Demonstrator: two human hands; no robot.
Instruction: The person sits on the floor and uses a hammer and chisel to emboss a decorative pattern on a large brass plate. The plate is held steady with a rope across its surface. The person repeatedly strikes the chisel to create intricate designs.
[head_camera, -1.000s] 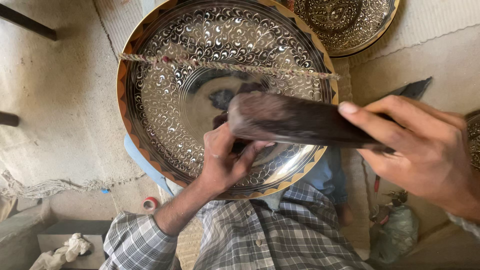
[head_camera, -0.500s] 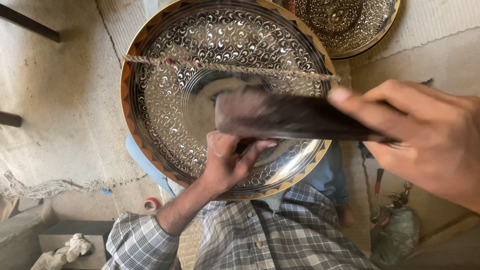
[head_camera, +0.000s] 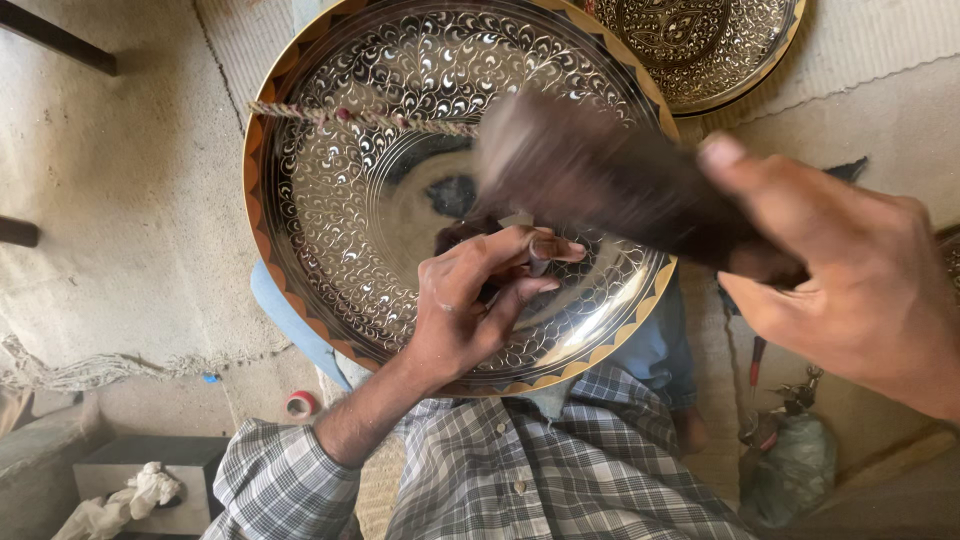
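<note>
A large round engraved metal tray with a scalloped orange-and-gold rim (head_camera: 300, 250) rests tilted against the person's lap, its patterned face turned up toward the camera. The left hand (head_camera: 470, 300) lies on the lower middle of the tray, its grip clenched around a small metal chisel-like tool (head_camera: 520, 222); only the tool's pale tip shows between thumb and fingers, pressed to the tray's smooth centre. The right hand (head_camera: 840, 270) grasps a dark, blurred wooden mallet (head_camera: 610, 180) by its near end. The mallet's long axis runs from lower right to upper left, its thick head pointing up-left over the tray's centre, just above the left hand. A twisted cord (head_camera: 360, 117) crosses the tray's upper part. A second engraved round tray (head_camera: 700, 50) lies beyond, on the pale cloth-covered floor (head_camera: 130, 200). A checked shirt (head_camera: 540, 470) fills the lower foreground.
</note>
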